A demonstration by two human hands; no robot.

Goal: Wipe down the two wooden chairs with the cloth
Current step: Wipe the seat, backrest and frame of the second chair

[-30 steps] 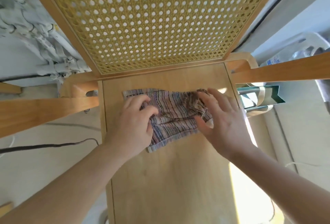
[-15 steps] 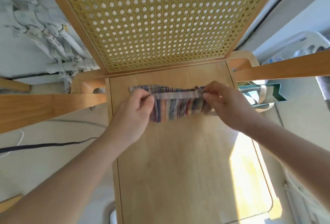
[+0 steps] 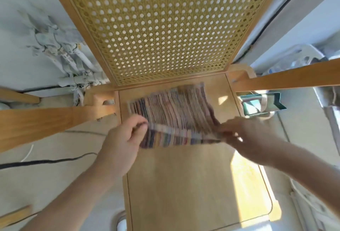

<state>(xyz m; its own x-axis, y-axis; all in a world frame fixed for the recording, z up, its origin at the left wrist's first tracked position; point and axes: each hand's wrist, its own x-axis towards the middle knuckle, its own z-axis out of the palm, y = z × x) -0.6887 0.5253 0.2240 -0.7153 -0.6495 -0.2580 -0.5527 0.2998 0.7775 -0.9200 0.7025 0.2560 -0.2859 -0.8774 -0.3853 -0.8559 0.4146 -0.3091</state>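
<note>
The multicoloured striped woven cloth (image 3: 173,118) lies over the far part of the flat seat of the light wooden chair with a cane-mesh back (image 3: 184,184), its near edge folded over and raised. My left hand (image 3: 125,142) pinches that edge at its left end; my right hand (image 3: 241,135) pinches its right end. Wooden armrests flank the seat. A dark green paper bag (image 3: 265,104) stands on the floor right of the chair. A black cable (image 3: 46,161) runs across the floor at left.
</note>
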